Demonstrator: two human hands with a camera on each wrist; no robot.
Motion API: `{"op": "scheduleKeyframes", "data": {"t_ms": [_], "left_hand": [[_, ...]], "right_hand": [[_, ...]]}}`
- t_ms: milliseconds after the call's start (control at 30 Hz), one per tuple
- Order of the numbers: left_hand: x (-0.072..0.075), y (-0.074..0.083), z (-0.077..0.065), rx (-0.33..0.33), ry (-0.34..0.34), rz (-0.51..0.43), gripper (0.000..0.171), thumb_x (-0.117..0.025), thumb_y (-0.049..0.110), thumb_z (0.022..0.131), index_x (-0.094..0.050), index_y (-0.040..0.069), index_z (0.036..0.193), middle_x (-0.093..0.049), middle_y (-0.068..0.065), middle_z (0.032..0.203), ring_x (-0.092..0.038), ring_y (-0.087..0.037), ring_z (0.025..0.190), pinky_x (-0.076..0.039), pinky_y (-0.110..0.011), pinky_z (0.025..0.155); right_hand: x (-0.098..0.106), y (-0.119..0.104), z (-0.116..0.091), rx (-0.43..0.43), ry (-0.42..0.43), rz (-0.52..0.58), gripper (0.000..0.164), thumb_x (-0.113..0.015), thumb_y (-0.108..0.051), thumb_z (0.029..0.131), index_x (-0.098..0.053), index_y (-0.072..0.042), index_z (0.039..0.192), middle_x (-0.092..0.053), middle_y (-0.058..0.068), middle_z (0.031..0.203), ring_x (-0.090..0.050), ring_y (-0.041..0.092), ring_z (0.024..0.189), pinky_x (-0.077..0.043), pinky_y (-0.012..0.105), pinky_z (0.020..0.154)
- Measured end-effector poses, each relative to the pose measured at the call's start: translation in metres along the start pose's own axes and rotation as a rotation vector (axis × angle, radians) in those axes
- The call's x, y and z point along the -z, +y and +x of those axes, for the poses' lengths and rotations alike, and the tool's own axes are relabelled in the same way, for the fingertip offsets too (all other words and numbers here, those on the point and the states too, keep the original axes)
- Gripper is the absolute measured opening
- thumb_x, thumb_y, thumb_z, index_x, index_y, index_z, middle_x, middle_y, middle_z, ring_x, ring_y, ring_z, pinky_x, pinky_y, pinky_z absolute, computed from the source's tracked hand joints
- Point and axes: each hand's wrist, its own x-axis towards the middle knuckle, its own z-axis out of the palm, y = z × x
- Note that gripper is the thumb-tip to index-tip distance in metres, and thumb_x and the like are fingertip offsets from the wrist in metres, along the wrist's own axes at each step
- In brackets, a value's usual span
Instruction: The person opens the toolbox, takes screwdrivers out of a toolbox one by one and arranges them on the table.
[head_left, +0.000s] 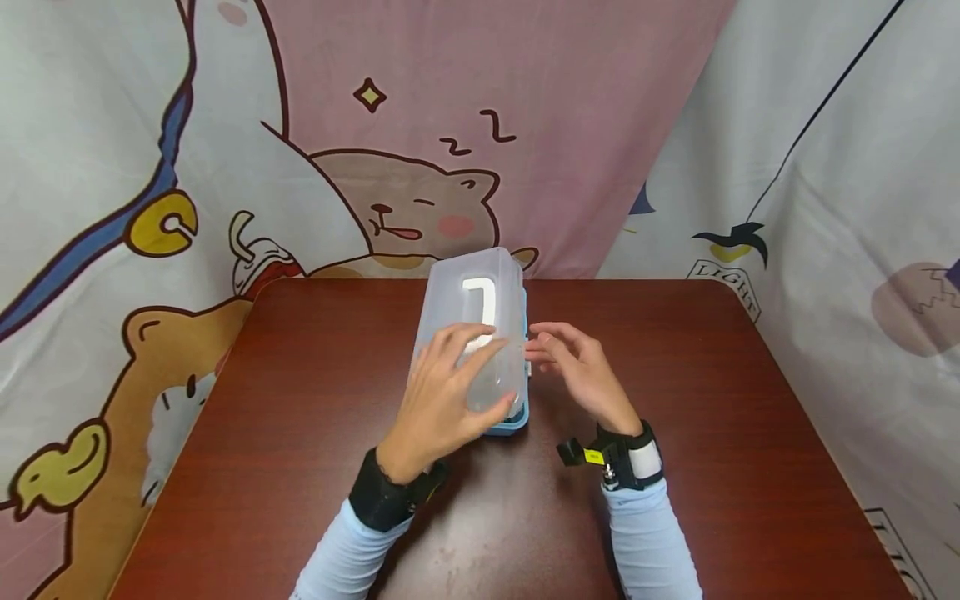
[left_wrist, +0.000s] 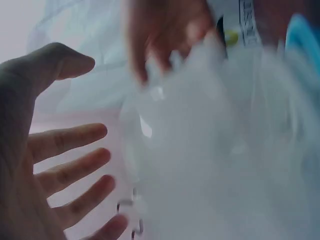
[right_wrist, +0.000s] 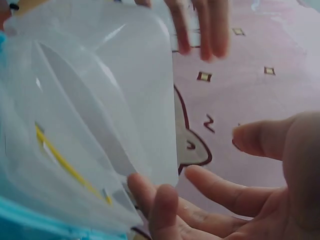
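Observation:
A storage box stands on the table, with a translucent lid (head_left: 453, 304), a white handle (head_left: 490, 300) on it and a light blue base (head_left: 513, 428). The lid looks tilted over the base. My left hand (head_left: 447, 392) hovers over the near part of the lid, fingers spread; the left wrist view shows a gap between fingers and plastic. At the box's right side is my right hand (head_left: 581, 367), its fingertips close to the lid's edge; whether they touch cannot be told. Through the plastic a thin yellow strip (right_wrist: 70, 167) shows inside, its kind unclear.
The brown wooden table (head_left: 315, 358) reaches out on both sides of the box. Behind it hangs a cartoon-printed cloth (head_left: 585, 100). Both wrists wear black straps, the right strap (head_left: 630, 458) with a small yellow tag.

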Motion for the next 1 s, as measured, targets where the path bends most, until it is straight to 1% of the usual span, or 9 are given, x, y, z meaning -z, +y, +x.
{"op": "scheduleKeyframes", "data": {"t_ms": [100, 200, 333, 433, 500, 633, 800, 867, 1000], "left_hand": [[-0.009, 0.013, 0.001, -0.039, -0.007, 0.102, 0.064, -0.083, 0.053, 0.079, -0.071, 0.02, 0.132, -0.062, -0.002, 0.142, -0.053, -0.028, 0.133, -0.048, -0.05, 0.099], [-0.019, 0.017, -0.001, -0.036, -0.026, 0.202, 0.066, -0.084, 0.057, 0.076, -0.073, 0.022, 0.13, -0.062, -0.002, 0.141, -0.052, -0.028, 0.134, -0.047, -0.051, 0.099], [-0.025, 0.017, -0.004, 0.001, -0.021, 0.261, 0.056, -0.087, 0.048, 0.077, -0.076, 0.021, 0.125, -0.064, -0.004, 0.137, -0.054, -0.028, 0.131, -0.048, -0.051, 0.097], [-0.025, 0.015, -0.004, 0.011, -0.005, 0.253, 0.046, -0.088, 0.041, 0.079, -0.079, 0.019, 0.118, -0.067, -0.004, 0.132, -0.056, -0.027, 0.128, -0.051, -0.05, 0.095], [-0.024, 0.013, -0.003, 0.008, 0.01, 0.242, 0.042, -0.088, 0.041, 0.079, -0.08, 0.019, 0.113, -0.068, -0.003, 0.13, -0.057, -0.027, 0.127, -0.052, -0.05, 0.094], [-0.017, 0.007, -0.001, 0.015, 0.054, 0.211, 0.04, -0.09, 0.042, 0.074, -0.081, 0.018, 0.105, -0.071, -0.002, 0.127, -0.059, -0.027, 0.124, -0.054, -0.05, 0.091], [0.001, 0.001, 0.0, 0.057, 0.098, 0.163, 0.039, -0.092, 0.039, 0.072, -0.082, 0.016, 0.101, -0.072, -0.002, 0.125, -0.059, -0.028, 0.122, -0.054, -0.047, 0.085], [0.009, -0.003, 0.0, 0.084, 0.111, 0.132, 0.038, -0.091, 0.038, 0.073, -0.082, 0.014, 0.101, -0.072, -0.003, 0.125, -0.058, -0.028, 0.122, -0.055, -0.046, 0.083], [0.027, -0.015, -0.001, 0.151, 0.131, 0.053, 0.037, -0.09, 0.037, 0.074, -0.082, 0.012, 0.101, -0.071, -0.003, 0.125, -0.057, -0.028, 0.12, -0.058, -0.045, 0.073]], "right_hand": [[-0.005, -0.007, -0.002, 0.033, 0.02, 0.052, 0.04, -0.055, -0.035, 0.111, -0.062, -0.006, 0.139, -0.074, 0.019, 0.127, -0.075, 0.03, 0.115, -0.06, 0.035, 0.095], [-0.011, -0.012, -0.005, 0.087, 0.033, 0.094, 0.04, -0.053, -0.03, 0.112, -0.061, 0.0, 0.139, -0.072, 0.022, 0.13, -0.074, 0.024, 0.116, -0.059, 0.036, 0.097], [-0.016, -0.014, -0.008, 0.131, 0.022, 0.141, 0.038, -0.05, -0.025, 0.113, -0.061, 0.002, 0.137, -0.068, 0.026, 0.134, -0.071, 0.027, 0.121, -0.059, 0.031, 0.096], [-0.014, -0.014, -0.008, 0.127, 0.003, 0.143, 0.04, -0.048, -0.028, 0.114, -0.061, 0.002, 0.137, -0.068, 0.026, 0.135, -0.07, 0.033, 0.124, -0.059, 0.029, 0.095], [-0.011, -0.013, -0.008, 0.12, -0.01, 0.133, 0.043, -0.046, -0.03, 0.114, -0.061, 0.003, 0.138, -0.068, 0.025, 0.136, -0.07, 0.035, 0.124, -0.059, 0.03, 0.095], [-0.003, -0.012, -0.007, 0.109, 0.0, 0.084, 0.042, -0.046, -0.032, 0.114, -0.062, 0.0, 0.137, -0.067, 0.026, 0.137, -0.071, 0.036, 0.122, -0.06, 0.031, 0.093], [0.01, -0.007, -0.008, 0.072, 0.048, 0.009, 0.037, -0.052, -0.034, 0.112, -0.065, -0.009, 0.136, -0.07, 0.02, 0.134, -0.073, 0.03, 0.119, -0.06, 0.031, 0.093], [0.015, -0.006, -0.009, 0.063, 0.055, -0.02, 0.037, -0.053, -0.034, 0.112, -0.065, -0.009, 0.137, -0.071, 0.018, 0.133, -0.073, 0.026, 0.118, -0.059, 0.032, 0.093], [0.024, -0.005, -0.009, 0.046, 0.063, -0.064, 0.036, -0.054, -0.033, 0.111, -0.065, -0.01, 0.136, -0.071, 0.017, 0.133, -0.074, 0.021, 0.115, -0.058, 0.032, 0.092]]}}
